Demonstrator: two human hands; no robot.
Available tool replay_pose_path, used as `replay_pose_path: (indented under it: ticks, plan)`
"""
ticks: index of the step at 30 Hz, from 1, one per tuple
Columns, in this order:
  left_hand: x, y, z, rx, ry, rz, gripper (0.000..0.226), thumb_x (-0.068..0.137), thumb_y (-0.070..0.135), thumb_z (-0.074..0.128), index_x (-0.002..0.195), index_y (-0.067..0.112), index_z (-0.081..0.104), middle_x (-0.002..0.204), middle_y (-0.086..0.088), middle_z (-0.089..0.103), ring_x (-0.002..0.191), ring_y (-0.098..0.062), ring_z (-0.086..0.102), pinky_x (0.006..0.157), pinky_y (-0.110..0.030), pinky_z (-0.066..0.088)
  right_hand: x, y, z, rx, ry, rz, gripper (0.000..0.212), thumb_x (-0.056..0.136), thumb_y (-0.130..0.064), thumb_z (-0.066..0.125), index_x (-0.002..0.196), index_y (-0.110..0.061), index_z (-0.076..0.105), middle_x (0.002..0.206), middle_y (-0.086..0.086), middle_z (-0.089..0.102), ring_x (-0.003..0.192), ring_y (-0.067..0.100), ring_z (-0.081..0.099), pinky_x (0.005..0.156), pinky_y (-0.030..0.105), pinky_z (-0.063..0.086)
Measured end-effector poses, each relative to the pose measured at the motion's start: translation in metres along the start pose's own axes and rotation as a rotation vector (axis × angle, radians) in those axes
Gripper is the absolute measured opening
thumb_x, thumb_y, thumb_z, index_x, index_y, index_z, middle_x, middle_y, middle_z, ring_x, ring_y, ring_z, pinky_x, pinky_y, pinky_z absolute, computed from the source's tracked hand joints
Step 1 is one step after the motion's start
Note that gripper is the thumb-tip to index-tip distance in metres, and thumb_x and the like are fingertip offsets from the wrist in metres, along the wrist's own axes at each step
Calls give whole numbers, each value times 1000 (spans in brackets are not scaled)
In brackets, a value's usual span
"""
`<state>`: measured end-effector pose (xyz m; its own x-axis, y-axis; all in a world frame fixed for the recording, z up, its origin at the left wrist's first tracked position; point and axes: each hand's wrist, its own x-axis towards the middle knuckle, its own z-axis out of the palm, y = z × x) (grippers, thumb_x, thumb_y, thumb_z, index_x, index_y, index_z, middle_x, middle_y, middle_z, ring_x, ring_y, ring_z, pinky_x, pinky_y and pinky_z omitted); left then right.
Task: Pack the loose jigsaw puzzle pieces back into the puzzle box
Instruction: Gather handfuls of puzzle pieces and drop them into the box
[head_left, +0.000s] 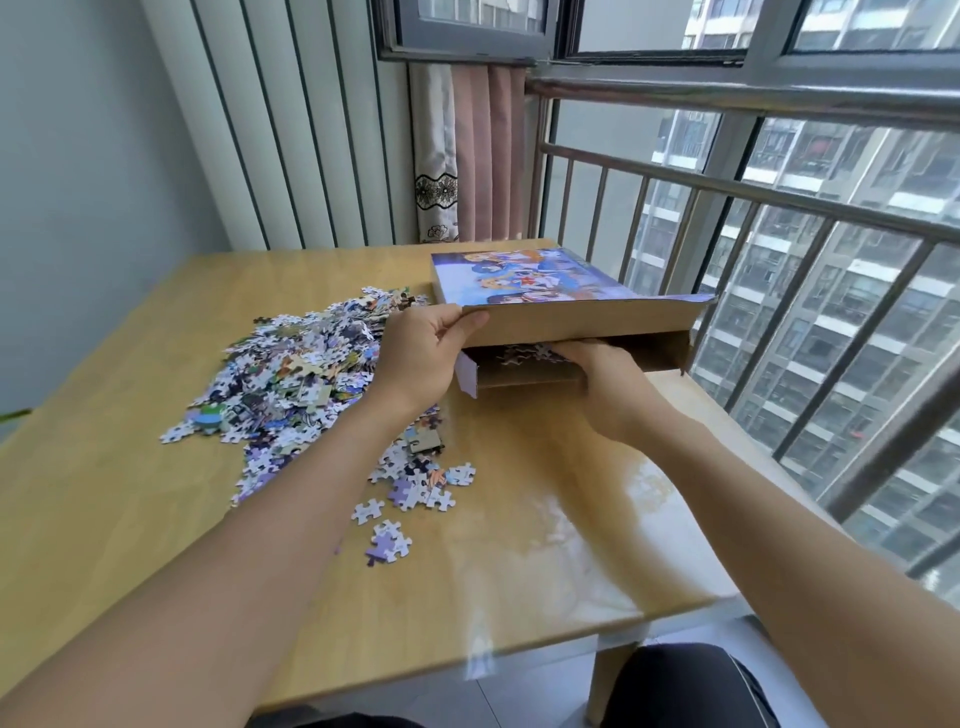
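A flat puzzle box (524, 278) with a cartoon picture on its lid lies on the far right part of the wooden table (545, 519). Its brown end flap (587, 325) is lifted. My left hand (421, 358) grips the flap's left corner, thumb on top. My right hand (602, 374) reaches into the box opening, its fingertips hidden inside among a few puzzle pieces (524, 353). A big heap of loose puzzle pieces (296, 374) lies to the left of the box, with smaller scatters (415, 483) nearer to me.
A metal railing (779, 249) and windows run along the table's right side. A pink curtain (483, 156) hangs behind the box. My knee in dark cloth (685, 686) shows below the table's near edge. A ribbed wall panel stands at the back left.
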<state>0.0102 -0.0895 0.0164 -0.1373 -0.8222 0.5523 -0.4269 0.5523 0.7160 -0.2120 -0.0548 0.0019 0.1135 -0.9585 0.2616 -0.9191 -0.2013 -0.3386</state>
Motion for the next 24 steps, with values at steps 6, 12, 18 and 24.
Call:
replay_pose_path:
  ticks: [6,12,18,24]
  plan:
    - [-19,-8,5,-14,-242,-80,40,98,30,60,76,-2,70,59,-3,62,49,-3,40,50,-21,32,-35,-48,14,201,-1,-187,17,86,-18,58,86,-16,75,75,-3,72,65,20,60,69,37,56]
    - [-34,-15,-26,42,-296,-173,28,90,20,72,116,28,70,121,13,66,112,-1,60,91,-20,49,-57,-100,31,151,-282,-75,44,75,-59,75,82,-23,50,81,-5,57,77,17,51,65,34,43]
    - [-67,-36,-102,527,150,-166,30,92,33,66,120,24,66,125,2,63,118,-19,54,97,-33,47,-45,-144,43,298,-376,149,55,72,-61,79,77,-15,49,75,1,61,82,22,58,75,32,38]
    - [-106,-69,-120,815,41,-614,69,91,62,50,139,12,49,138,-15,48,128,-37,41,106,-45,37,-8,-172,49,681,-350,427,52,78,-38,83,66,-17,38,59,0,35,56,16,40,54,27,32]
